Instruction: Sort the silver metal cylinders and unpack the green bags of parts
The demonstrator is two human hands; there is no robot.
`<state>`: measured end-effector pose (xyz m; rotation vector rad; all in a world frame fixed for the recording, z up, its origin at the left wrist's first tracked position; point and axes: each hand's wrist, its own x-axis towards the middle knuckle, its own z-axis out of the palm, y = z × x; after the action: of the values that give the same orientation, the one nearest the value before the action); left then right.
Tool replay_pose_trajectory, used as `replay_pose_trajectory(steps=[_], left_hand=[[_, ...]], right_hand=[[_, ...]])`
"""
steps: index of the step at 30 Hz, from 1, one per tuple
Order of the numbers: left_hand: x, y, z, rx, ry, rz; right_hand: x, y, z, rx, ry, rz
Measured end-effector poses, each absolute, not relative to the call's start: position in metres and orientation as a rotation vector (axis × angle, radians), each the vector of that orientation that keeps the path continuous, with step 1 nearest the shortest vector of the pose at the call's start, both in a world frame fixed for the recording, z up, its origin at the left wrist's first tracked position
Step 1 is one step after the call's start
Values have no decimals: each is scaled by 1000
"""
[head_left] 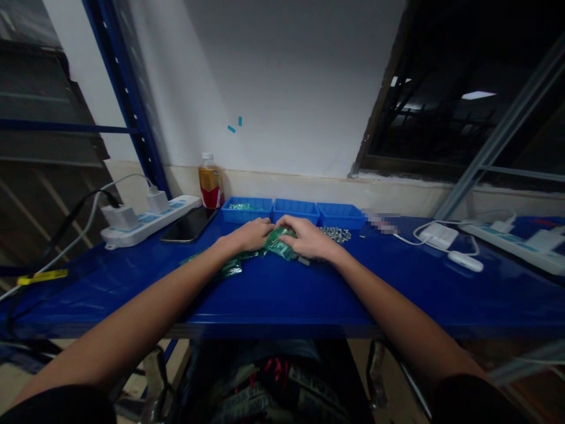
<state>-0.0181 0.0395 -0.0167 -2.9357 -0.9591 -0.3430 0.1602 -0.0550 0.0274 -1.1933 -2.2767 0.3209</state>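
My right hand (308, 237) curls over a crinkled green plastic packet (281, 244), thumb on its near side and fingers on its far side. Close against it, my left hand (255, 234) has its fingers bent and closed at the packet's left edge; what lies in them is hidden. More green packets (232, 268) lie on the blue table under my left wrist. A small grey metal piece (303, 261) rests just below my right hand. Beyond that hand spreads a pile of small metal parts (336, 234).
Three blue bins stand against the wall: the left bin (226, 214) holds green packets, beside a middle bin (295, 207) and a right bin (339, 215). Leftward are a drink bottle (210, 182), phone (189, 225) and power strip (141, 227). Cables and a white case (465, 261) lie right.
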Motion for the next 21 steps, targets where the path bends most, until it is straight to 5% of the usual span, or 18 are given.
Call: replay_pose_trajectory(steps=[13, 21], left_hand=[[-18, 34, -11, -2933, -988, -349], [-8, 14, 18, -2999, -1396, -1100]], right_hand=[[164, -51, 22, -1184, -2247, 210], [169, -39, 20, -1095, -2181, -157]])
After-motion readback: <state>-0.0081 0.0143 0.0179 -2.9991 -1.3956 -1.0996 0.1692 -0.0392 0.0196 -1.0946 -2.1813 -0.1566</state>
